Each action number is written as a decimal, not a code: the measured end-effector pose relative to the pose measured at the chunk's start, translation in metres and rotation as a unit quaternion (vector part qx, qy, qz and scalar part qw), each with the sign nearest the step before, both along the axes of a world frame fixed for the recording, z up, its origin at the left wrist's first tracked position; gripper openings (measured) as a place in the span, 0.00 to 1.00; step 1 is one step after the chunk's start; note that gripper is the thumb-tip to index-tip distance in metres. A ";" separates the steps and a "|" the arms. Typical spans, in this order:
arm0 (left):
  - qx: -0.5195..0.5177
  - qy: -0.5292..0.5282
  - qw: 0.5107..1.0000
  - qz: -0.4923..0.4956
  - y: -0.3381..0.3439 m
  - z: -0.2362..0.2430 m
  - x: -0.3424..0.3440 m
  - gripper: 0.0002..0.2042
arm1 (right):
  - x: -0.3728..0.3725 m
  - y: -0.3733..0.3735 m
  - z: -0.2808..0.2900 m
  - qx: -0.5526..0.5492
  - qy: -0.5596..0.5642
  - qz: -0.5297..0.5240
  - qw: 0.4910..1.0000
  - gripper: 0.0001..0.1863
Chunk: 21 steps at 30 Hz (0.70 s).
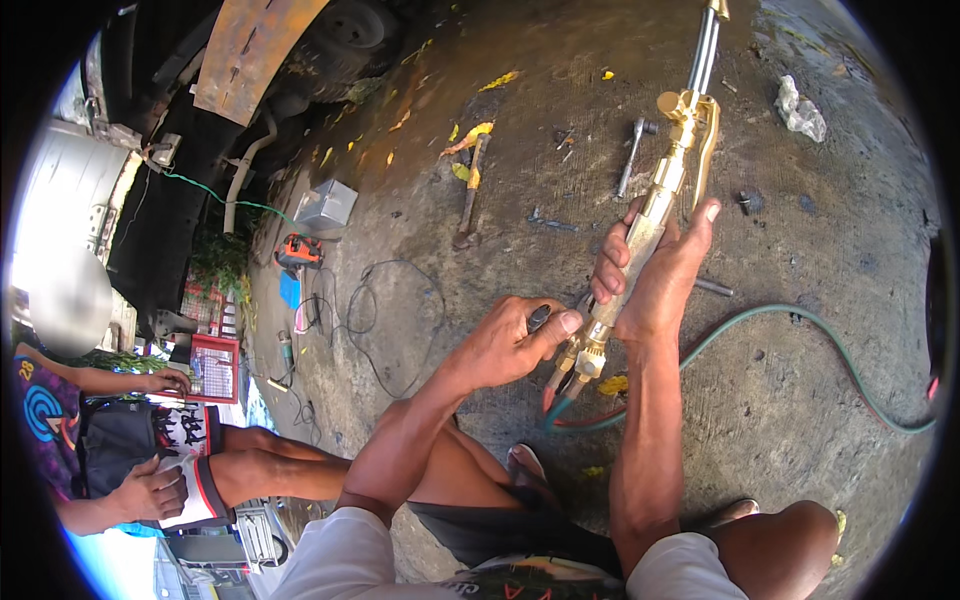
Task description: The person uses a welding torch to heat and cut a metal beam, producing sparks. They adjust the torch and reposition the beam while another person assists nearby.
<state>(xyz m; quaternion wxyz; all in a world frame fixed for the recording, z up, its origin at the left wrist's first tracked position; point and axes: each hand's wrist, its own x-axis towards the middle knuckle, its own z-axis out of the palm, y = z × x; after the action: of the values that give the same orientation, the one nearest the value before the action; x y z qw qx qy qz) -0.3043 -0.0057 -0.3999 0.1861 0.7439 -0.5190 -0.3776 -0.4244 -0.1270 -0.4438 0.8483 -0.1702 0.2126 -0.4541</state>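
The left hand [508, 345] curls around a small dark rod [538, 318] beside the base of a brass torch [652, 216]; the right hand [660, 282] grips its handle. A green hose [757, 309] curves right over mostly open concrete [790, 255]; past a ratchet wrench [630, 160], the torch reaches the view's top edge.

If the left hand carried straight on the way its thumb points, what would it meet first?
Most likely the lower part of the brass torch, which the right hand holds. The left hand has its thumb tip close beside it here; depth is unclear, so they may be touching.
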 end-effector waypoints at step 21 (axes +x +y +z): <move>-0.178 -0.168 0.952 0.184 -0.261 0.051 0.098 0.11 | -0.018 0.025 -0.004 -0.039 0.050 0.120 0.991 0.41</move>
<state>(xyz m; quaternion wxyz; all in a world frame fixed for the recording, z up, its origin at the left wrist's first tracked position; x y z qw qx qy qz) -0.2066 -0.2669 -0.3489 0.2920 0.8339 -0.4557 -0.1078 -0.4423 -0.1025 -0.4482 0.8776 -0.2504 0.2148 -0.3477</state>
